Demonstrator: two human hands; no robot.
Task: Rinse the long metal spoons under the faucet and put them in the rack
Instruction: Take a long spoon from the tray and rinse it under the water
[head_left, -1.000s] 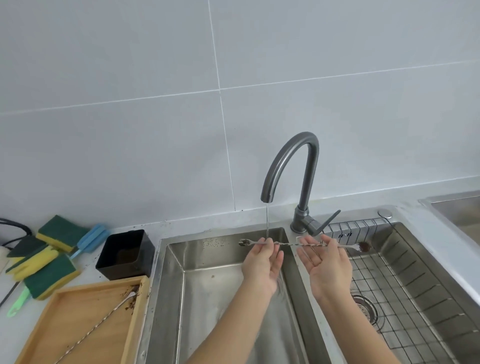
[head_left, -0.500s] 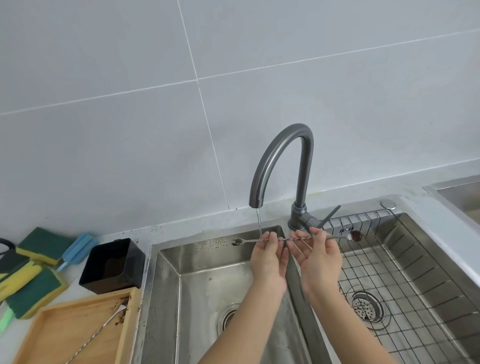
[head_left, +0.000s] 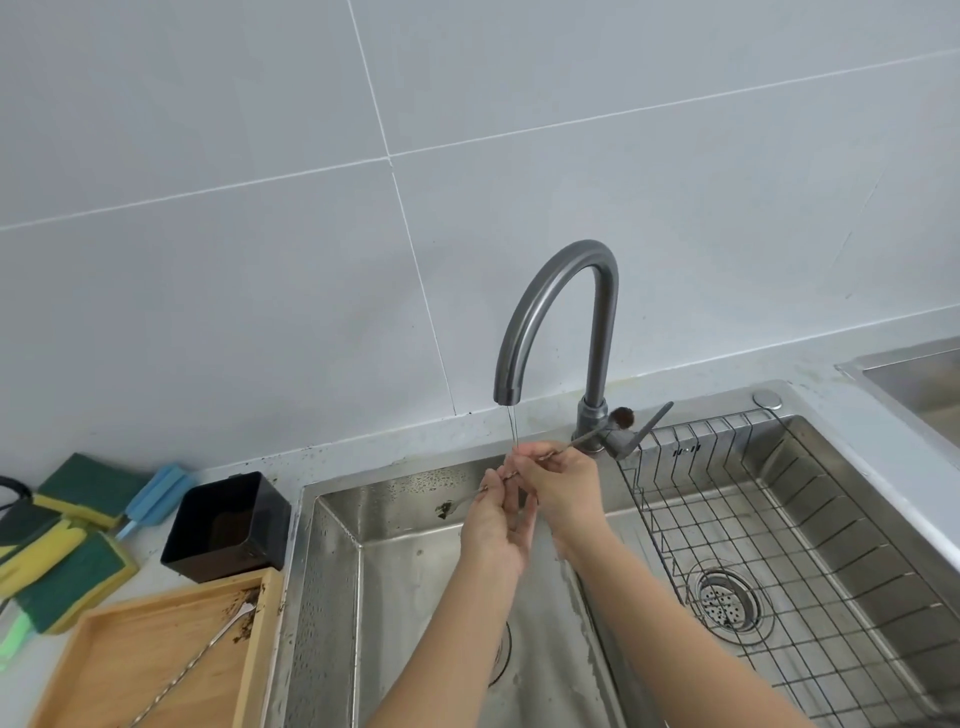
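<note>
A long thin metal spoon (head_left: 582, 440) is held slanting under the grey faucet (head_left: 561, 312), its dirty bowl up by the faucet base and its soiled fork end low at the left. A thin stream of water falls onto its stem. My left hand (head_left: 493, 519) and my right hand (head_left: 558, 483) both pinch the stem close together, over the left sink basin (head_left: 415, 571). A second long spoon (head_left: 208, 649) lies in the wooden tray (head_left: 119, 670) at the lower left. The wire rack (head_left: 779, 545) sits in the right basin.
A black square container (head_left: 228, 525) stands behind the tray. Green-and-yellow sponges (head_left: 62, 545) and a blue brush (head_left: 150, 499) lie on the counter at the far left. The faucet lever (head_left: 649, 426) points right. Another steel sink edge (head_left: 909, 374) shows at the far right.
The spoon has tilted from level to slanting, bowl end raised toward the faucet base. My hands have drawn closer together on the stem. The view has shifted a little.
</note>
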